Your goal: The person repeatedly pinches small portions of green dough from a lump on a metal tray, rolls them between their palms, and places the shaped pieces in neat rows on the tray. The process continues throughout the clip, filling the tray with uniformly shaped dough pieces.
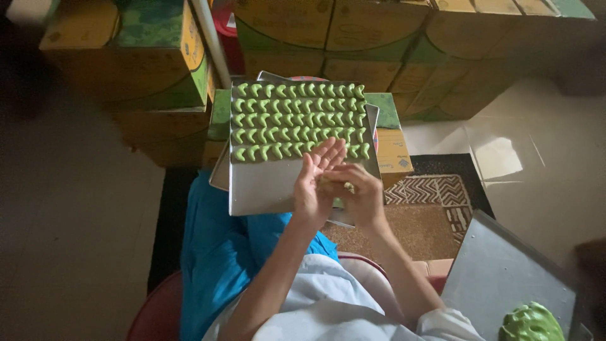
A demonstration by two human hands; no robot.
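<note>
Stacked cardboard boxes (372, 38), yellow and green, fill the top of the frame, and a patterned mat (435, 202) lies on the pale floor right of centre.

In the middle sits your metal baking tray (259, 186), resting on your lap and a box, with another tray (219, 173) partly showing under it. A second flat metal sheet (499, 271) lies at the lower right, bare except for a lump of green dough (531, 322) at its bottom corner.

Across the upper part of the main tray, five rows of small green crescent pieces (297, 120) are laid out close together. The first four rows run the full width; the fifth looks full too, though your hands cover part of it. The lower third or so of the tray is bare metal, so you appear well past halfway on this tray, with room for a few more rows and plenty of dough left in the lump.

Your left hand (315, 183) is held open, fingers straight and palm turned inward, just over the tray's lower right part. Your right hand (360, 192) presses against it, its grip curled closed around a small bit of green dough (345, 186) between the two palms, just below the last row.
</note>
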